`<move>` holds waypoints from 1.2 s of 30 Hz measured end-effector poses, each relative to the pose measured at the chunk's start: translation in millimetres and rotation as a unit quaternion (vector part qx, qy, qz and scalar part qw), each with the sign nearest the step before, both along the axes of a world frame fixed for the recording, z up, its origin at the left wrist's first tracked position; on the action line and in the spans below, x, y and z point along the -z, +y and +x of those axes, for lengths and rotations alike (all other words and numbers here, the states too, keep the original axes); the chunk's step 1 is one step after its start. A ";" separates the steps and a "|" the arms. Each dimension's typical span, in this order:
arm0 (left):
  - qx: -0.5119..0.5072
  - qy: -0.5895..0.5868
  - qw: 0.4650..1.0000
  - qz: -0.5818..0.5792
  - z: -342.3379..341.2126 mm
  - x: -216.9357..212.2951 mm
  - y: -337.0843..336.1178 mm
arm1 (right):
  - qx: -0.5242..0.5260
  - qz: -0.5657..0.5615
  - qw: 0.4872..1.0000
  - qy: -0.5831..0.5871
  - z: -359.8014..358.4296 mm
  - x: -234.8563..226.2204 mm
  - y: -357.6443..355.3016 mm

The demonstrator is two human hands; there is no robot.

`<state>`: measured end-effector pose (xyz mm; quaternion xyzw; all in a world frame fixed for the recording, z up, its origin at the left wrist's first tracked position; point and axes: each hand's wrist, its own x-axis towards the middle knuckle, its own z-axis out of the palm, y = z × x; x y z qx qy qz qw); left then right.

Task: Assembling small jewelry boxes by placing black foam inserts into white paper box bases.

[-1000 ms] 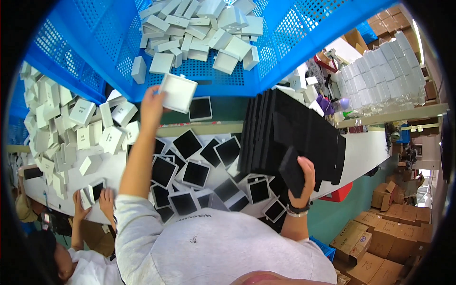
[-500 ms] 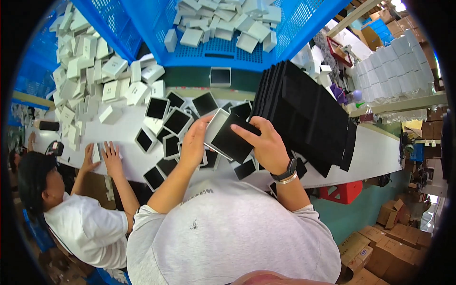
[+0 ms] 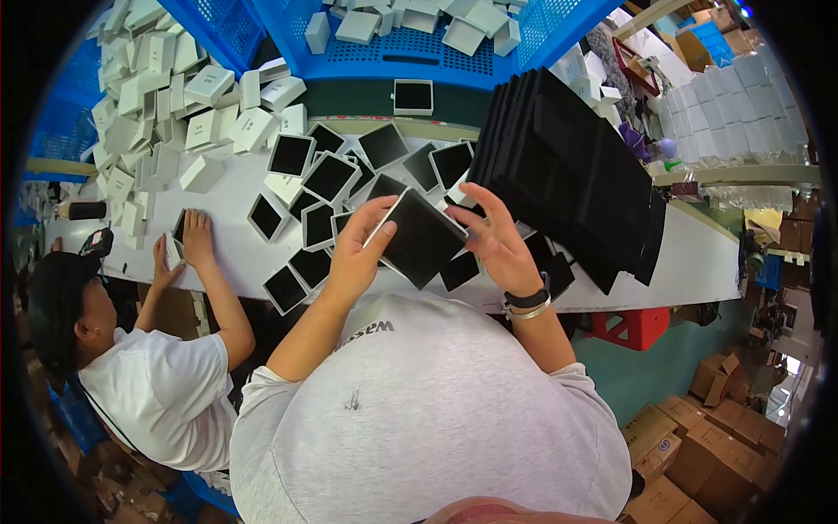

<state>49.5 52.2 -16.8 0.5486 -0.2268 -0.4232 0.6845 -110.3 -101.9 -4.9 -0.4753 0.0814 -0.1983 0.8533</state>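
Observation:
My left hand (image 3: pixel 356 249) grips a shallow white box (image 3: pixel 422 237) by its left edge, thumb on top. A black insert now lies flat inside it and covers its bottom. My right hand (image 3: pixel 502 249) hovers just off the box's right side, fingers spread and holding nothing. Beneath and beyond both hands lie several open white boxes (image 3: pixel 330 177) lined with black, some overlapping. To the right of my right hand leans a tall stack of black sheets (image 3: pixel 572 170).
A heap of white boxes (image 3: pixel 209 86) covers the table's far left. Blue plastic crates (image 3: pixel 367 65) with more boxes stand at the back. At the left a co-worker (image 3: pixel 153 375) handles a small box. A red stool (image 3: pixel 633 328) stands beyond the table's near right edge.
The black insert, tilted in my right hand before, now sits inside the box. My right hand has let go and opened. The box has turned to face upward in my left hand.

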 end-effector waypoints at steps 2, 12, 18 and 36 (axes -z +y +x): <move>0.006 -0.051 0.999 0.019 1.4 1.2 0.7 | -0.019 -0.016 0.998 0.052 -1.3 5.2 -0.7; 0.037 -0.116 0.990 0.072 14.7 8.6 -15.0 | 0.063 -0.153 0.964 0.207 29.8 19.8 0.6; 0.060 -0.082 0.991 0.087 18.8 28.5 -28.2 | 0.081 -0.371 0.853 0.359 62.7 6.7 -13.3; 0.449 -0.283 0.815 0.233 199.1 11.6 -86.8 | 0.266 -0.529 0.745 0.305 47.2 -5.3 -110.0</move>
